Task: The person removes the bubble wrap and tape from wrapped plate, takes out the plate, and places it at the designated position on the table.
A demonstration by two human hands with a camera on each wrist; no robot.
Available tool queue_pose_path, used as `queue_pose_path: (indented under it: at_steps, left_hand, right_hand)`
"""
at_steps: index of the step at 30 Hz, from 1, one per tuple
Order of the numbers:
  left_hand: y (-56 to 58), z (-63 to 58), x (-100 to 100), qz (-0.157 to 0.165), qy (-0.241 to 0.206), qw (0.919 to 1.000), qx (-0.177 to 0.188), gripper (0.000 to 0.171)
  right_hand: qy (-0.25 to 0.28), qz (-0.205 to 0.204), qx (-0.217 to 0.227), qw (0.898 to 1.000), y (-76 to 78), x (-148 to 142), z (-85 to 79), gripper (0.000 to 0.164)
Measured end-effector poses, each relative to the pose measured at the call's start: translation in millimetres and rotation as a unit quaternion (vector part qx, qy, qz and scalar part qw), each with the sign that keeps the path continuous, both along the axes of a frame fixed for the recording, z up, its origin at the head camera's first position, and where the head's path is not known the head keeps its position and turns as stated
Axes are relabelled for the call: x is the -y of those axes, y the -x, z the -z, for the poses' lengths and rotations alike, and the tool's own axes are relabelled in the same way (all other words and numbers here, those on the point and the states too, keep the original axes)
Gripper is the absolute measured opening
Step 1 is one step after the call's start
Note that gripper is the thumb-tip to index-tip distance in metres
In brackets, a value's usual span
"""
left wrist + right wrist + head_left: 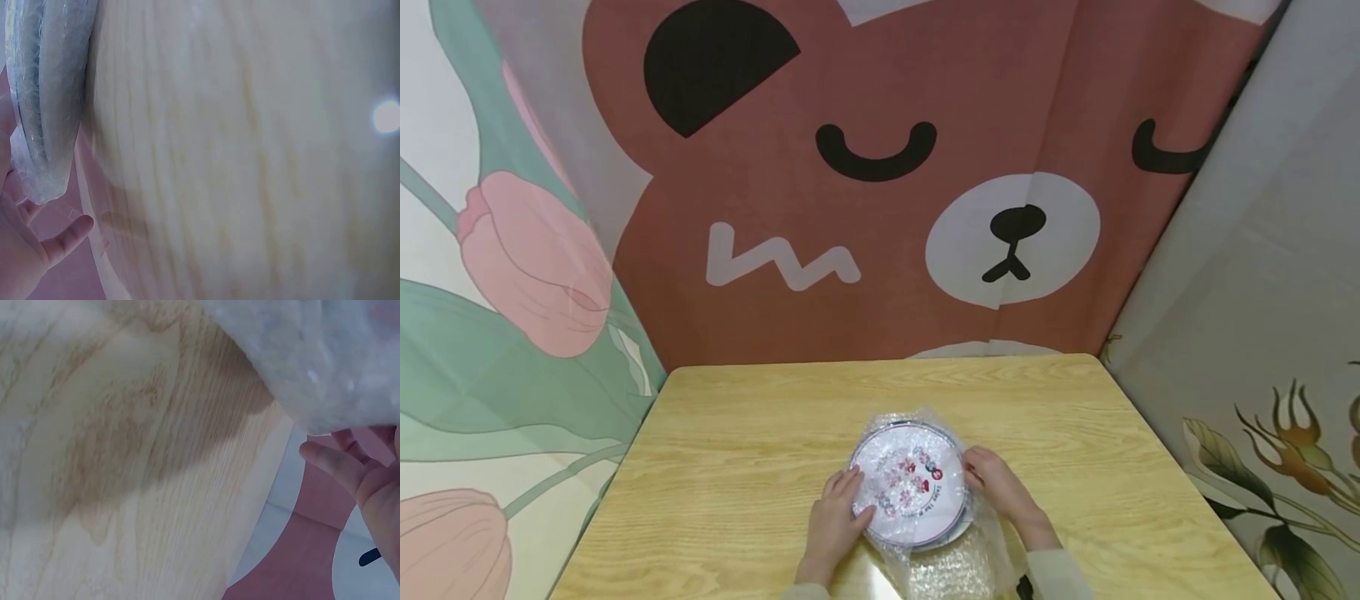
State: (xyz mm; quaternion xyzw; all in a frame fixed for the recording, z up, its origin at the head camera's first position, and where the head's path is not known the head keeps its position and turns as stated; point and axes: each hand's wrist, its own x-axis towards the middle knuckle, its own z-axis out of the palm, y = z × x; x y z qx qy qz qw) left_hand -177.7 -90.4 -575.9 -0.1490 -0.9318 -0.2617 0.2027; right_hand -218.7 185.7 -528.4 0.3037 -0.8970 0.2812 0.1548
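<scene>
A stack of round plates in clear bubble wrap sits near the front of the table. The top plate is white with a dark rim, red and pink flower prints and some lettering. My left hand rests its fingers against the stack's left edge; in the left wrist view the thumb sticks out apart from the wrap. On the other side my right hand pinches the wrap at the upper right edge, its other fingers bent behind it. The wrapped edge fills the upper right of the right wrist view.
Loose bubble wrap spreads from the stack toward the front edge of the wooden table. A bear-print curtain hangs behind, with floral curtains at the left and right sides.
</scene>
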Motion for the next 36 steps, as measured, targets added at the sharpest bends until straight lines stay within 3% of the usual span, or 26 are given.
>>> queue_pose_path:
  at_steps: [6,11,16,19,27,31,36]
  left_hand:
    - [1.0,0.8,3,0.001,-0.007,0.9998,-0.018,0.050]
    - [0.9,2.5,3,0.003,-0.007,0.9999,-0.014,0.050]
    - [1.0,2.4,4,0.004,-0.007,0.9999,0.009,0.051]
    - [2.6,2.1,5,0.005,-0.007,0.9999,0.007,0.051]
    - [2.2,-1.0,2,0.012,-0.024,0.9994,0.021,0.052]
    - [2.1,-1.8,1,0.009,-0.018,0.9996,0.021,0.052]
    - [1.8,-2.8,0,0.004,-0.014,0.9996,0.026,0.052]
  right_hand:
    - [-0.012,-0.010,0.013,1.000,0.1,0,0.5,0.008]
    - [-0.045,-0.005,0.020,0.999,-0.9,1,-0.5,0.010]
    - [-0.066,0.026,-0.040,0.997,-5.0,11,-3.9,0.015]
    - [-0.103,0.045,-0.080,0.990,-7.0,27,-6.0,0.020]
    - [-0.178,0.018,-0.134,0.975,-5.9,65,1.3,0.012]
    - [-0.193,0.030,-0.143,0.970,-5.0,73,4.1,0.013]
    - [-0.170,0.056,-0.128,0.975,-5.5,79,3.3,0.018]
